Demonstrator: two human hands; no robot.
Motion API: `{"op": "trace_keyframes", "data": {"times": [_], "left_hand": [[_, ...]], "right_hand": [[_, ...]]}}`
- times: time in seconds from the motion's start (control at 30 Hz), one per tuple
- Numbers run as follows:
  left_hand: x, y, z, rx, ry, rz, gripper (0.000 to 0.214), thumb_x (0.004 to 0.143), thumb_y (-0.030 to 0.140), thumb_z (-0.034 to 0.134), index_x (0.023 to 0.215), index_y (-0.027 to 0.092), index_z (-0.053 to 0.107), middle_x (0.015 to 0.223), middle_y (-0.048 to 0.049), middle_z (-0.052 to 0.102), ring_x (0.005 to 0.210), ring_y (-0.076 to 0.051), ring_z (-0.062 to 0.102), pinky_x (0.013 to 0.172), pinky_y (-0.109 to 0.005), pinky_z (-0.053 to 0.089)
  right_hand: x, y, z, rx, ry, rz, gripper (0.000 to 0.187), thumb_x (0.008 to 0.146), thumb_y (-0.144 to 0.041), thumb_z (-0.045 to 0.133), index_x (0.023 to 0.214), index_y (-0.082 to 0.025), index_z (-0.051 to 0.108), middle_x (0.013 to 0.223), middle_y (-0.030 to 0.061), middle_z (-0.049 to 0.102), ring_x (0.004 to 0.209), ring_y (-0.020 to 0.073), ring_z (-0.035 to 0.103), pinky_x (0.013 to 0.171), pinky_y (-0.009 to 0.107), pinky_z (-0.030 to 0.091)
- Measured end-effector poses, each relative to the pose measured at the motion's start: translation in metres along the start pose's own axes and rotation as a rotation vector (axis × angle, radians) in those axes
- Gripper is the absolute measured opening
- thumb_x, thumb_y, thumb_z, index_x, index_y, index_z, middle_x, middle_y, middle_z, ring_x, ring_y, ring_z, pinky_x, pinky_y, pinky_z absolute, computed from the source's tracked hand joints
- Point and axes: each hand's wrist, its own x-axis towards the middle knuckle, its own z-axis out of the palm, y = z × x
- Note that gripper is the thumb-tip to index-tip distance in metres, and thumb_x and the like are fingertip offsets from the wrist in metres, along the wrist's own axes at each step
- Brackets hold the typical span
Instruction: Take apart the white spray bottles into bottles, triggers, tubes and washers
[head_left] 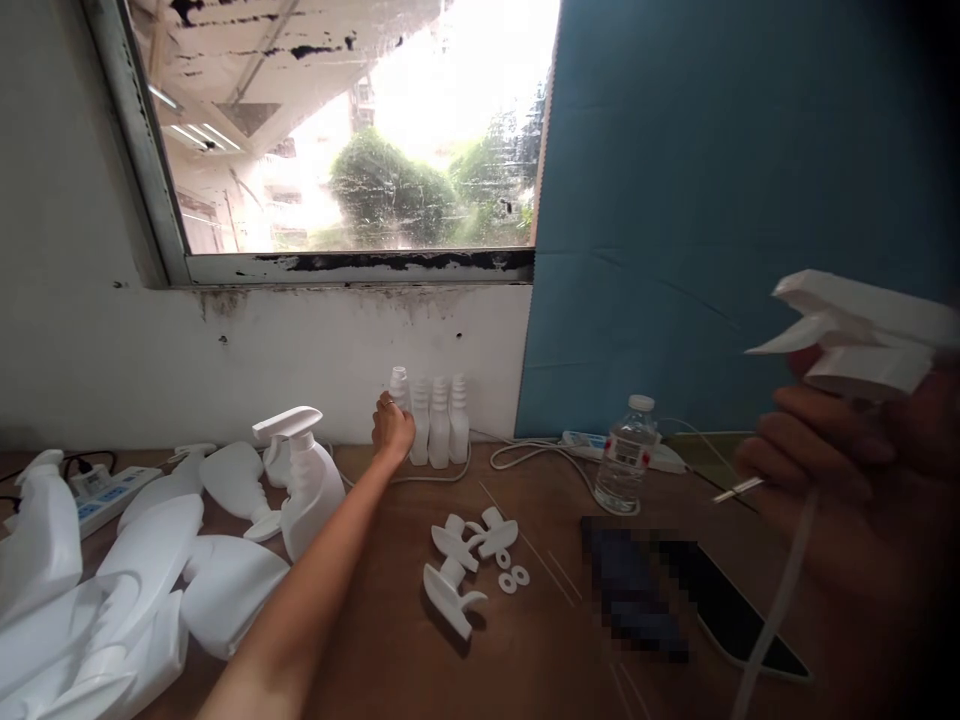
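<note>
My left hand [391,430] reaches to the back of the table, its fingers closed round the neck of a white plastic bottle [400,378]. That bottle is at the left end of a row of white bottles [439,425] against the wall. Close to the camera at the right, my right hand [825,480] holds up a white trigger spray head [862,325], with its pale dip tube [780,600] hanging down. A thin light-coloured stick [739,490] also pokes out from this hand; its kind is unclear. Loose spray heads [454,600] and several white washers [508,580] lie mid-table.
White spray bottles [150,540] pile up at the left, one upright [307,480]. Behind them is a power strip [120,495]. A clear water bottle [626,455], cables [517,455], thin tubes [540,560] and a dark phone [735,610] lie to the right.
</note>
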Motion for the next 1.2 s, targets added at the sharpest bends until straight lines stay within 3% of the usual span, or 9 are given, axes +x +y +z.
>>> {"op": "trace_keyframes", "data": {"times": [0.17,0.3,0.4,0.53,0.67,0.77,0.87,1.03,1.2], "left_hand": [[0.021,-0.006,0.027,-0.044,-0.002,-0.076,0.045,0.089,0.017,0.044,0.133,0.012,0.036,0.129,-0.0217,0.05,0.119,-0.035,0.052,0.087,-0.043,0.048],[0.028,-0.012,0.043,-0.101,-0.008,-0.129,0.043,0.088,0.019,0.05,0.128,0.011,0.038,0.128,-0.0218,0.05,0.117,-0.036,0.054,0.089,-0.044,0.047],[0.029,-0.019,0.051,-0.156,0.003,-0.153,0.036,0.089,0.022,0.051,0.122,0.01,0.042,0.127,-0.0227,0.05,0.118,-0.034,0.054,0.092,-0.042,0.046],[0.027,-0.025,0.051,-0.243,0.035,-0.138,0.036,0.087,0.026,0.055,0.117,0.01,0.044,0.126,-0.0218,0.049,0.119,-0.033,0.053,0.098,-0.042,0.043],[0.011,-0.019,0.038,-0.354,0.115,-0.044,0.035,0.085,0.018,0.054,0.117,0.013,0.041,0.131,-0.0185,0.044,0.127,-0.027,0.045,0.107,-0.04,0.035],[-0.016,-0.005,0.024,-0.463,0.113,0.061,0.03,0.087,0.019,0.053,0.114,0.016,0.042,0.127,-0.0142,0.048,0.119,-0.021,0.051,0.103,-0.035,0.041],[-0.052,0.011,0.0,-0.62,0.016,0.155,0.028,0.089,0.029,0.053,0.112,0.018,0.044,0.118,-0.0101,0.054,0.106,-0.017,0.058,0.09,-0.029,0.049],[-0.1,0.034,-0.074,-1.104,-0.271,0.16,0.029,0.091,0.045,0.05,0.106,0.019,0.051,0.113,-0.0064,0.056,0.099,-0.016,0.06,0.086,-0.027,0.05],[-0.121,0.043,-0.135,-0.894,-0.691,0.162,0.048,0.088,0.058,0.05,0.111,0.017,0.057,0.093,-0.006,0.063,0.078,-0.015,0.062,0.065,-0.023,0.05]], "right_hand": [[-0.005,-0.004,0.008,0.276,-0.003,0.04,0.02,0.089,-0.039,0.06,0.094,-0.02,0.061,0.065,-0.008,0.014,0.049,0.0063,-0.004,0.036,0.02,0.013],[-0.006,-0.005,0.012,0.287,-0.003,0.031,0.023,0.094,-0.037,0.051,0.094,-0.016,0.061,0.064,-0.0082,0.014,0.046,0.0052,0.003,0.036,0.017,0.023],[-0.006,-0.003,0.018,0.262,-0.026,0.013,0.024,0.096,-0.032,0.047,0.088,-0.014,0.06,0.064,-0.0072,0.015,0.047,0.0054,0.017,0.043,0.018,0.037],[-0.007,0.002,0.025,0.31,-0.018,0.064,0.019,0.094,-0.024,0.049,0.085,-0.011,0.06,0.072,-0.0018,0.03,0.062,0.0082,0.039,0.057,0.022,0.048],[-0.008,0.007,0.027,0.319,-0.019,0.195,0.01,0.089,-0.015,0.051,0.088,-0.012,0.061,0.076,0.0007,0.032,0.063,0.0094,0.037,0.048,0.02,0.042],[-0.01,0.014,0.03,0.317,-0.071,0.285,0.004,0.082,-0.012,0.056,0.082,-0.016,0.058,0.076,0.0012,0.032,0.064,0.0111,0.036,0.048,0.022,0.04],[-0.016,0.026,0.041,0.233,-0.172,0.405,0.013,0.076,-0.019,0.065,0.073,-0.018,0.053,0.072,-0.0001,0.032,0.062,0.0112,0.033,0.047,0.022,0.035],[-0.042,0.064,0.067,0.045,-0.36,0.764,0.039,0.065,-0.039,0.079,0.068,-0.017,0.046,0.061,-0.0066,0.021,0.051,0.005,0.016,0.042,0.018,0.01],[-0.065,0.103,0.081,-0.05,-0.534,0.882,0.064,0.063,-0.057,0.078,0.058,-0.02,0.025,0.052,-0.0107,0.016,0.045,0.0016,0.009,0.041,0.019,0.002]]}}
